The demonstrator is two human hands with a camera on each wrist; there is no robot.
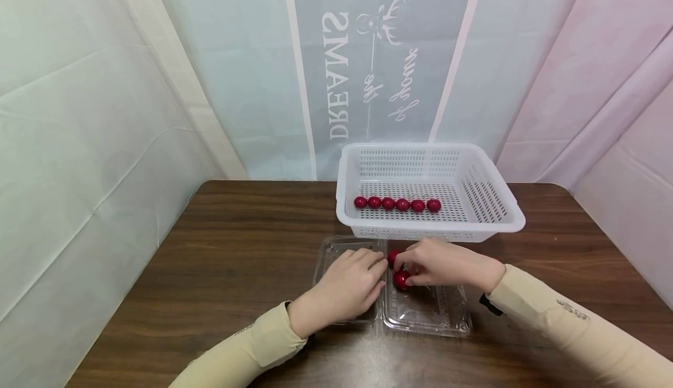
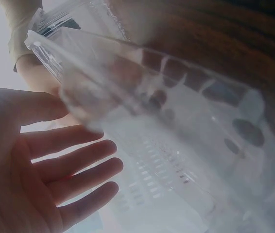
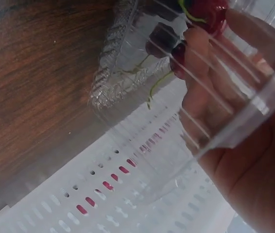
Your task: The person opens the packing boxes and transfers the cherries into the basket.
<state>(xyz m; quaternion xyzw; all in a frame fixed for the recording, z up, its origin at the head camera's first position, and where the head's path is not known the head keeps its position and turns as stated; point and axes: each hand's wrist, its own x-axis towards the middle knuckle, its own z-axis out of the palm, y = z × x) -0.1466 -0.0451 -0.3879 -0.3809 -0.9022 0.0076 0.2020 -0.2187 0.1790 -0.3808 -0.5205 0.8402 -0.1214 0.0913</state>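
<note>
A clear hinged plastic box (image 1: 427, 325) lies spread open on the table. Over its right half, my right hand (image 1: 441, 262) pinches a red cherry (image 1: 402, 280) between thumb and fingers. Its green stem (image 3: 194, 15) shows in the right wrist view. Just beyond the fingers, another cherry (image 1: 392, 257) sits inside that half, partly covered by the hand. My left hand (image 1: 344, 283) is over the box's left half (image 1: 332, 249), fingertips right at the hinge side. In the left wrist view its fingers (image 2: 79, 162) are spread and loosely extended, holding nothing.
A white perforated basket (image 1: 431, 228) stands behind the box, near the table's back edge. Several cherries (image 1: 402, 204) lie in a row inside it. The brown wooden table (image 1: 210, 294) extends to both sides, and pale cloth (image 1: 263, 84) hangs around it.
</note>
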